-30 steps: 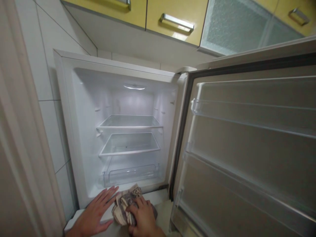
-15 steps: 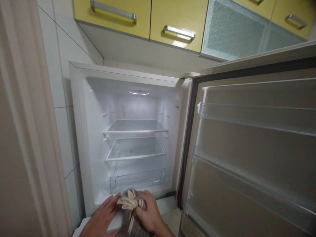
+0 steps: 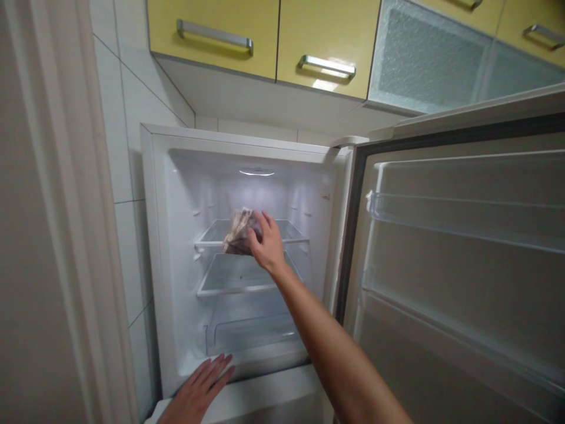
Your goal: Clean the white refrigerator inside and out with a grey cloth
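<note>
My right hand (image 3: 267, 242) grips a crumpled grey-brown cloth (image 3: 241, 231) with beige edges, held at the front of the upper glass shelf (image 3: 212, 237) inside the fridge. Whether the cloth touches the shelf, I cannot tell. Low in the view, my left hand (image 3: 200, 386) lies with fingers stretched and apart on the front sill of the fridge (image 3: 260, 366). Beneath the upper shelf is a lower glass shelf (image 3: 233, 281), and under that a clear plastic drawer (image 3: 251, 335).
The fridge door (image 3: 441, 265) stands wide open on the right, with clear door racks (image 3: 424, 227). Yellow cabinets (image 3: 212, 53) hang above. A tiled wall (image 3: 130, 235) and a pale vertical frame (image 3: 88, 235) border the left.
My right hand has carried the cloth up from the fridge's front sill to the upper shelf. My left hand stays low at the sill, now apart from the cloth.
</note>
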The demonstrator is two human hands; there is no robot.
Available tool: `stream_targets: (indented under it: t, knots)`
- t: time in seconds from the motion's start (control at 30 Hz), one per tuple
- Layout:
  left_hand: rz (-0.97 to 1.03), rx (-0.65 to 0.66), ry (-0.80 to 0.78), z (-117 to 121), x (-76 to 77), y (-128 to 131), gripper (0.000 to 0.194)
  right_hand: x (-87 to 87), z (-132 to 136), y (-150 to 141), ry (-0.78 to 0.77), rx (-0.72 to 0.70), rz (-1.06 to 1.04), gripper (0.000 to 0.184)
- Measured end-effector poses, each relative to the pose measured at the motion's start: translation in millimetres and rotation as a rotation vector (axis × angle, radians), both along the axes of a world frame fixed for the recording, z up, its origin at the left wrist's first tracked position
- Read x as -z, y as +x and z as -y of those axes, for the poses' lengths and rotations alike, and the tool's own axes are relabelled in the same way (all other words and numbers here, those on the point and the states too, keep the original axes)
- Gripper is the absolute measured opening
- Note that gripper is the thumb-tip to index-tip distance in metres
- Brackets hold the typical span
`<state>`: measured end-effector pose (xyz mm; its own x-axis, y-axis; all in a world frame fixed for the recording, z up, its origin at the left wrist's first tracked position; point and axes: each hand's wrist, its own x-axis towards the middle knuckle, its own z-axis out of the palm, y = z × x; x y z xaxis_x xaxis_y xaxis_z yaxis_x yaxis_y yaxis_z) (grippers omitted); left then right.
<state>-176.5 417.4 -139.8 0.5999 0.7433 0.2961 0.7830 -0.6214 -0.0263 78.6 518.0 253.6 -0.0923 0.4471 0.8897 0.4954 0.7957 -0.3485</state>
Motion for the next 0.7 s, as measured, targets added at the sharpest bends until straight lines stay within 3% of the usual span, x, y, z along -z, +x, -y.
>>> stream_targets:
  t: [0.07, 0.13, 0.27, 0.37, 0.47, 0.6, 0.7]
  knots:
    - [0.002, -0.011, -0.004, 0, -2.2, 0, 0.118, 55.3, 18, 3, 0.161, -0.031, -0.052, 0.041]
    - [0.002, -0.015, 0.006, 0, -3.9, 1, 0.118, 130.0, 43, 9, 0.229, -0.021, -0.001, 0.027]
    - [0.003, 0.017, 0.053, 1, -4.3, 1, 0.113, 295.9, 78, 32, 0.103, -0.03, 0.354, 0.013]
    - [-0.023, 0.003, 0.081, 1, -4.6, 2, 0.119, 389.1, 80, 60, -0.027, -0.038, 0.555, 0.021]
    - [-0.069, 0.01, 0.164, 2, -9.6, 3, 0.123, 434.9, 66, 79, -0.083, -0.072, 0.734, 0.042]
    - [-0.114, 0.078, 0.366, 1, -17.2, 2, 0.111, 454.0, 39, 66, 0.01, -0.021, 0.813, 0.076]
    - [-0.097, 0.075, 0.473, -5, -12.7, 3, 0.094, 462.3, 24, 44, 0.09, 0.017, 0.841, 0.082]
